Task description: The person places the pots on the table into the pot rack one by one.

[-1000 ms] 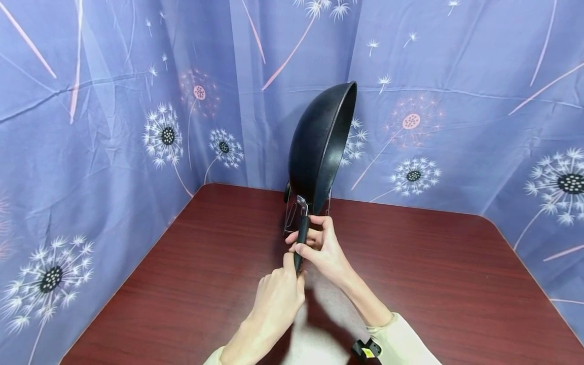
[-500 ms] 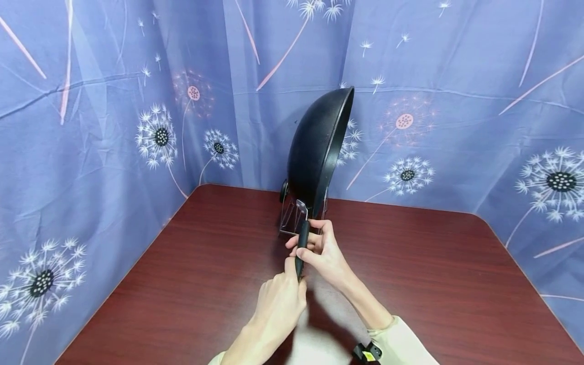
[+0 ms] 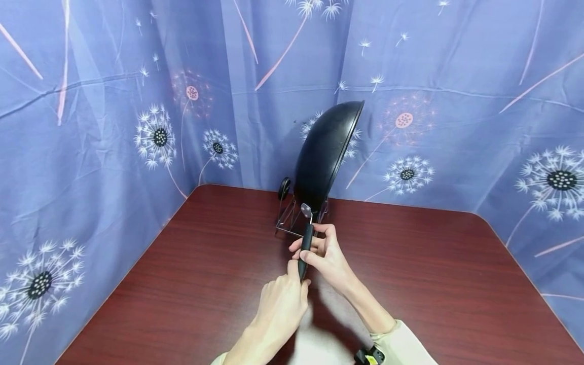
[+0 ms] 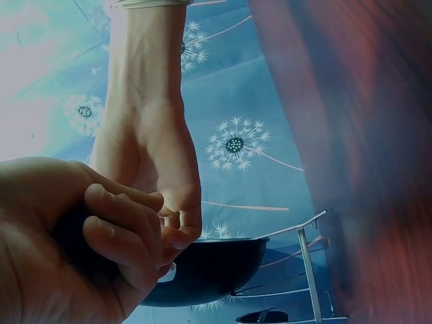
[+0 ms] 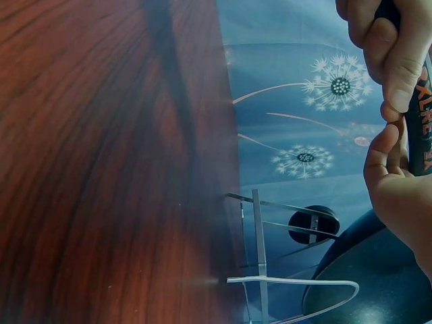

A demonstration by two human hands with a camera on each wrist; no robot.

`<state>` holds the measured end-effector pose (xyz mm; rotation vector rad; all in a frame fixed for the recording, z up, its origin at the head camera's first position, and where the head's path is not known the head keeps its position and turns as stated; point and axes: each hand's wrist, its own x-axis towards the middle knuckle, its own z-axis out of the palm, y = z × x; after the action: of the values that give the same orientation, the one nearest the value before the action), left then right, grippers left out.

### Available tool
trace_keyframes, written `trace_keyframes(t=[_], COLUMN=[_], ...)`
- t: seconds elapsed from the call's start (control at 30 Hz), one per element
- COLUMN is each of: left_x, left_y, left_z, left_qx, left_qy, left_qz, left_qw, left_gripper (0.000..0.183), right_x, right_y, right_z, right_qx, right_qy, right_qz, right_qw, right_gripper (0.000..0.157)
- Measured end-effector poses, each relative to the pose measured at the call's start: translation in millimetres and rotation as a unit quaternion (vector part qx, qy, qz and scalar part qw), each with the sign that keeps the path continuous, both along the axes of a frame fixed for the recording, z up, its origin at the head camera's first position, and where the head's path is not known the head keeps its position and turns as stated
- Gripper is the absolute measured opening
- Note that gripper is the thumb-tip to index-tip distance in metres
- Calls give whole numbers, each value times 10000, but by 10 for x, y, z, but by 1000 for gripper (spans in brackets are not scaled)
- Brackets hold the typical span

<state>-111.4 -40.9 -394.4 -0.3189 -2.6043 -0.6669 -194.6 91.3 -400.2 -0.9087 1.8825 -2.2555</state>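
A black wok (image 3: 321,157) stands on edge at the back of the table, its rounded underside to the left and its rim leaning right. My left hand (image 3: 279,301) grips the near end of its black handle (image 3: 307,238). Farther up, my right hand (image 3: 332,261) holds the same handle, thumb on the near side and fingers beyond. Behind the handle, a metal wire rack (image 5: 259,236) stands low around the wok's lower part. In the left wrist view, curled left fingers (image 4: 121,236) hide most of the handle. Whether the wok touches the rack, I cannot tell.
A black oval piece (image 3: 284,188) sits at the rack's left side. The dark red wooden table (image 3: 433,274) ends at a blue dandelion-patterned curtain (image 3: 283,40) behind and at both sides. A small black device (image 3: 369,356) is worn at the right wrist.
The wok has tilted farther right and its top has come lower. Both hands have shifted slightly right and nearer with the handle. More of the rack's left side shows.
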Motion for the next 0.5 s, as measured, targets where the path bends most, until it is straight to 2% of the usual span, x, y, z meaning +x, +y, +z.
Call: trace_keyframes(t=[0.23,0.5], left_x=[5,6], left_y=[7,29], left_z=[-10,-78], left_qx=[6,-49], left_qy=[-150,-203], left_qz=[-29,-45], left_qw=[9999,9998], left_gripper=[26,27], right_x=[-1,17], right_y=[15,35], right_z=[-35,-99], right_qx=[-62,57], right_qy=[-2,-303], right_qz=[-29,-159], right_qw=[10000,9994], right_gripper=[51,51])
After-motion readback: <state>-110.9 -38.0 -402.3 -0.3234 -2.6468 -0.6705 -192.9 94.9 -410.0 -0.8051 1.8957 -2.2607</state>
